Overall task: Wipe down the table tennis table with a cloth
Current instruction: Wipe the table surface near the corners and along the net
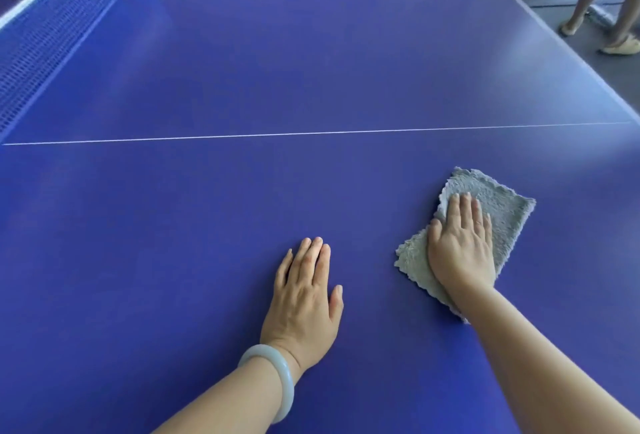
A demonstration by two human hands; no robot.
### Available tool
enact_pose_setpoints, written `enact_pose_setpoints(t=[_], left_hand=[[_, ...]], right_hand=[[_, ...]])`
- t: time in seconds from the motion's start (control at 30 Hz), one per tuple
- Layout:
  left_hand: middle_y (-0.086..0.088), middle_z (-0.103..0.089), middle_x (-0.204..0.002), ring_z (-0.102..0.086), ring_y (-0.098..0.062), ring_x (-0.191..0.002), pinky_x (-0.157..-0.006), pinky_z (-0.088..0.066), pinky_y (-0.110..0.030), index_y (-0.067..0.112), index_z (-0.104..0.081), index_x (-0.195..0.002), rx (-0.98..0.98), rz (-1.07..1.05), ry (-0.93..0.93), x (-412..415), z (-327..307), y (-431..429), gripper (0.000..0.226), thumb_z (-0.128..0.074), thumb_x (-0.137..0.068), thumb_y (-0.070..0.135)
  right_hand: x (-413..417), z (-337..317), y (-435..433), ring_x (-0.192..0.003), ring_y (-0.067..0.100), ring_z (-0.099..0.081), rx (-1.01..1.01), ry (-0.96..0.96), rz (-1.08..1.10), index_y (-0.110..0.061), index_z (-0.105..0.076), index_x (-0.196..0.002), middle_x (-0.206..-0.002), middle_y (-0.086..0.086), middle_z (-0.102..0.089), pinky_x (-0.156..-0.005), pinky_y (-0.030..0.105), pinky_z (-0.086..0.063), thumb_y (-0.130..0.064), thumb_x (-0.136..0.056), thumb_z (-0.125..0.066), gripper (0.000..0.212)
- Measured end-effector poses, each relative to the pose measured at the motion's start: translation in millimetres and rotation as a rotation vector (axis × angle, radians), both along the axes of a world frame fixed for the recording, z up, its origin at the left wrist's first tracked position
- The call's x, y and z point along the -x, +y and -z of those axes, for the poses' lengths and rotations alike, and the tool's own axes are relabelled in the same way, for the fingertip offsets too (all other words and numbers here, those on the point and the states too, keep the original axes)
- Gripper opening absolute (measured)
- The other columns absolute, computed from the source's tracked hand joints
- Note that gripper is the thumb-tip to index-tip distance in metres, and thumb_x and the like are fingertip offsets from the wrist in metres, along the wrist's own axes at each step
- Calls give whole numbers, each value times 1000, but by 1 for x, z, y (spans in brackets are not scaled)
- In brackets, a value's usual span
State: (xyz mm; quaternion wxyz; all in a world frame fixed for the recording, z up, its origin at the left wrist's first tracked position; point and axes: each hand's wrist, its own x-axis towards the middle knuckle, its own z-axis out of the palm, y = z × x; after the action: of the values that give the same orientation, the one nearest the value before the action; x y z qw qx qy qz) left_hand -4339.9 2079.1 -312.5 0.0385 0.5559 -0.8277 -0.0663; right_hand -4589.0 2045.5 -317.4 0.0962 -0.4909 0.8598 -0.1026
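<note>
Both hands lie flat on the blue tabletop (311, 69). Your right hand (462, 246), fingers straight and together, presses the grey cloth (502, 205) at 4 o'clock, and your left hand (304, 295), fingers straight and holding nothing, braces at 6 o'clock. Press with the whole palm — even pressure — and sweep in long overlapping strokes toward the net (52, 35) at 10 o'clock, so the cloth's corners don't fold under.

Blue table tennis table (242, 69) filling the view, thin white centre line (311, 133) running across it, fluffy grey cloth (502, 205) lying flat at right, left hand (304, 298) resting palm-down near the cloth, net (52, 35) standing far left
</note>
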Motion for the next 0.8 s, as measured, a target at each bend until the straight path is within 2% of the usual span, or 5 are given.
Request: enact_pose_setpoints(t=[0.07, 0.23, 0.4, 0.67, 0.8], left_hand=[[-10, -40, -154, -34, -25, -145, -117, -32, -47, 5, -42, -148, -4, -4, -6, 0, 0, 0, 63, -26, -97, 39], [-12, -41, -153, -36, -25, -144, -118, -31, -46, 5, -42, -148, 14, 7, -29, -1, 2, 0, 64, -32, -93, 38], [-12, -48, -147, -37, -24, -140, -119, -28, -42, 9, -50, -140, 51, -21, 1, 1, 4, 1, 56, -32, -97, 39], [-7, -34, -158, -27, -23, -148, -121, -24, -44, 7, -37, -151, 26, -3, -19, 0, 4, 0, 64, -24, -98, 41], [-8, -34, -158, -28, -23, -148, -121, -25, -45, 7, -38, -150, 12, -10, -24, 0, 3, 0, 65, -22, -97, 41]], right_hand=[[-14, 3, 10, -152, 12, 10, 16, 15, -68, -13, -7, -159, -166, 0, 3, -124, 34, 6, -36, -103, -21, 63], [-94, -8, -24, -150, -2, 3, 95, -199, -725, -26, -25, -156, -163, -14, -11, -120, 19, 10, -40, -104, -13, 55], [-119, -6, -120, -153, 10, -6, 35, -104, -865, -25, -22, -158, -165, -9, -16, -124, 32, 2, -30, -107, -24, 51], [16, 4, -82, -153, 19, 7, -25, -6, -80, -19, -8, -160, -167, 1, 1, -124, 42, 8, -40, -103, -17, 61], [-31, 4, 7, -153, 20, 13, 28, -25, -101, -14, -1, -159, -167, 5, 6, -124, 41, 8, -43, -102, -14, 66]])
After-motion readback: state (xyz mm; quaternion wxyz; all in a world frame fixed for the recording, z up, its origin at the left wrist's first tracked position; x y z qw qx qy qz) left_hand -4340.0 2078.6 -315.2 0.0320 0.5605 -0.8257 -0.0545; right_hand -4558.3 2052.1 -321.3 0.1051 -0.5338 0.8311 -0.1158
